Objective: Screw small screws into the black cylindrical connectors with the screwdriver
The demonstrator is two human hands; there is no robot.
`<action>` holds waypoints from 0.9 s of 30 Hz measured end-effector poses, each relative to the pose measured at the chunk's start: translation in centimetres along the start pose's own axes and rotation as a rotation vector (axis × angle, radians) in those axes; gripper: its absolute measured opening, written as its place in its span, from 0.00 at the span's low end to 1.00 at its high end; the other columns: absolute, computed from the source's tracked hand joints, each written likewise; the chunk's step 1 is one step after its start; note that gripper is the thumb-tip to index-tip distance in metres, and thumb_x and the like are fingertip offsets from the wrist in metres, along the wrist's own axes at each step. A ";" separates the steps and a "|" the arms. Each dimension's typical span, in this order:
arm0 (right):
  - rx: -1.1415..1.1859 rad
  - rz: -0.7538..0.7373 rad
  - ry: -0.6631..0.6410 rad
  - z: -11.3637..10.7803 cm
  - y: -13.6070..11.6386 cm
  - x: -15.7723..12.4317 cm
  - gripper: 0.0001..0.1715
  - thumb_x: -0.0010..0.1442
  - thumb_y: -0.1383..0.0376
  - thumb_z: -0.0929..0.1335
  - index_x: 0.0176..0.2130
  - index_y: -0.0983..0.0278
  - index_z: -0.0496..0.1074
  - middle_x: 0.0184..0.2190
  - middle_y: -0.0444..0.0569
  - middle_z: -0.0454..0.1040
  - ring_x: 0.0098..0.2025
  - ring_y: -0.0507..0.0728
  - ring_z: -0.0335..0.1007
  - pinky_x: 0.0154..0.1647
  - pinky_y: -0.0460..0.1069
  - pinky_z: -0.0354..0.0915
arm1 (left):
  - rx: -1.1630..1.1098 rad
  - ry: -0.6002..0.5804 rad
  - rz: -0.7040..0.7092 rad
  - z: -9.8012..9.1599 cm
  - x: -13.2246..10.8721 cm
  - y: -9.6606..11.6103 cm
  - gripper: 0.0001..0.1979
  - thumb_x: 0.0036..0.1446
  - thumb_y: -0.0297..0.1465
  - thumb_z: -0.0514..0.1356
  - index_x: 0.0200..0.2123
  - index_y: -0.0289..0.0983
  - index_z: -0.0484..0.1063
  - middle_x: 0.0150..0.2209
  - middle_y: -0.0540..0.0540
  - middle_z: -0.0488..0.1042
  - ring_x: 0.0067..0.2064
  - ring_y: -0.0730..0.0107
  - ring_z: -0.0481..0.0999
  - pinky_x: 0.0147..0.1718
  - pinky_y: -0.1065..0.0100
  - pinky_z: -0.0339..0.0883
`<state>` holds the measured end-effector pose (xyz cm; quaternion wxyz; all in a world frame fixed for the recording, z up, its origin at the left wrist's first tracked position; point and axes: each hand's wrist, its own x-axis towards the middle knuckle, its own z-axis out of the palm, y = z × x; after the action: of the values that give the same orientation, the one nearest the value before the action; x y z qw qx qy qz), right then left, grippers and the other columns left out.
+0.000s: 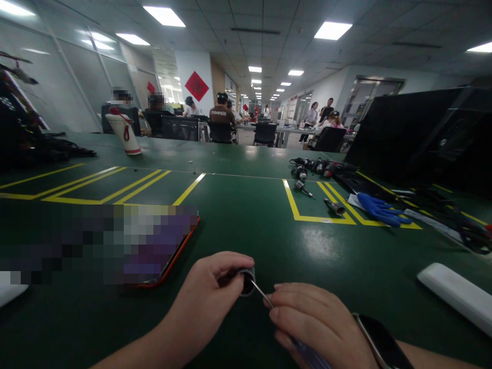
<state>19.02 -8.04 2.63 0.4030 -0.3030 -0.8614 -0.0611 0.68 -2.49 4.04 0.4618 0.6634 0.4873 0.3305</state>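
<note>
My left hand [215, 287] is closed on a small dark, hollow round part [249, 287], its open end facing me and to the right. The fingers cover much of it. In my right hand [311, 312] is a screwdriver [262, 293] with a thin metal shaft; part of a bluish translucent handle shows under the palm. The shaft's tip reaches into the mouth of the round part. Whether it touches a screw inside cannot be seen. Both hands are low over the green tabletop [246, 225], with a dark watch on the right wrist.
Metal tool parts [303, 189] and a flared metal piece [334, 207] lie by yellow tape at right. Beyond them are a blue glove [380, 209] and cables. A white bar [453, 292] lies far right, an orange-edged device [172, 261] left, a paper cup [126, 136] farther back. People sit beyond.
</note>
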 end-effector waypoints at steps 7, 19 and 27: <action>0.086 -0.036 0.089 0.5 0.6 -0.3 0.08 0.62 0.69 0.62 0.42 0.66 0.68 0.32 0.51 0.79 0.36 0.53 0.76 0.41 0.46 0.72 | -0.062 -0.039 -0.070 -0.2 0.6 0.0 0.10 0.45 0.26 0.57 0.32 0.36 0.75 0.33 0.47 0.79 0.36 0.64 0.77 0.36 0.65 0.70; 0.189 0.447 -0.073 2.3 2.8 -1.1 0.08 0.57 0.71 0.63 0.38 0.63 0.68 0.34 0.50 0.74 0.36 0.56 0.71 0.37 0.53 0.69 | 0.148 0.019 0.262 0.0 3.4 -4.6 0.19 0.48 0.20 0.55 0.43 0.41 0.71 0.46 0.46 0.68 0.47 0.63 0.70 0.45 0.61 0.67; 0.262 0.079 0.030 2.2 3.5 -0.8 0.07 0.56 0.69 0.59 0.34 0.64 0.66 0.29 0.50 0.69 0.32 0.56 0.65 0.35 0.54 0.63 | 0.426 0.037 0.377 0.8 4.1 -3.5 0.15 0.44 0.22 0.60 0.37 0.40 0.66 0.42 0.46 0.70 0.47 0.60 0.68 0.48 0.57 0.61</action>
<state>20.00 -4.81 0.08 0.4541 -0.2804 -0.8433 0.0633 1.43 1.51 0.46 0.2333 0.8183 0.4222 0.3126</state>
